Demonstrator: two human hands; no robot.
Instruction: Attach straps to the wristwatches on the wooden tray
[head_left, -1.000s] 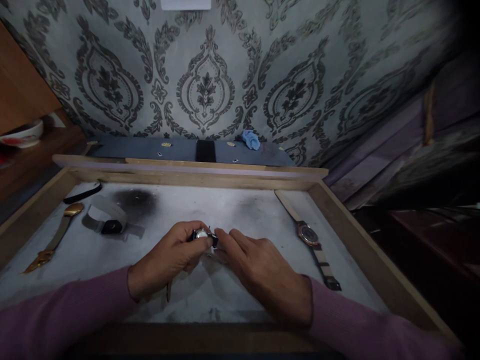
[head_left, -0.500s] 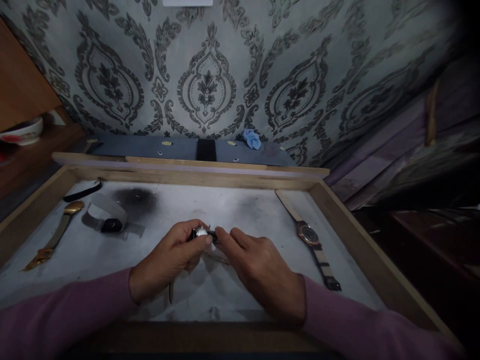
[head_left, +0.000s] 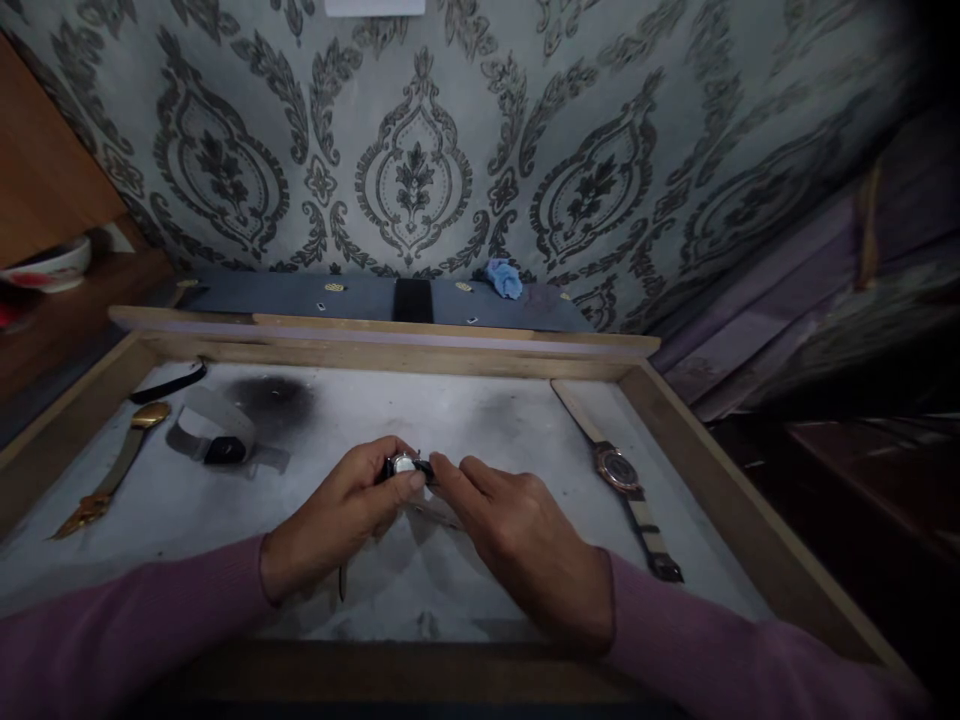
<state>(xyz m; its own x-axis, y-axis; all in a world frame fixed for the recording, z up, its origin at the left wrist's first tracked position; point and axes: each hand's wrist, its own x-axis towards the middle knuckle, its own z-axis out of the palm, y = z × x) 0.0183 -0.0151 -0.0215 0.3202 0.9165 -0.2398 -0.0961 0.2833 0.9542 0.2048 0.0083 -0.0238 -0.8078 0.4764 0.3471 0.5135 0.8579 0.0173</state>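
Honestly, with our left hand [head_left: 341, 505] pinching the watch [head_left: 403, 464], we should steady it while our right hand [head_left: 521, 525], can't tell if pinching, gently handles the black strap [head_left: 425, 468].

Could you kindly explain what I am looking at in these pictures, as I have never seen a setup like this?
Of course. There is no machine here: these are a person's bare hands, seen by one camera worn on the head, looking forward and down.

The left hand holds a small watch. The fingertips of the right hand are at its black band; whether they pinch it is hard to tell.

Below is a pale surface with a raised wooden frame. On its left lie a thin dark strap, a gold-coloured watch and a grey-banded watch. On the right lies a round-faced watch. Beyond the frame is a crumpled blue cloth.
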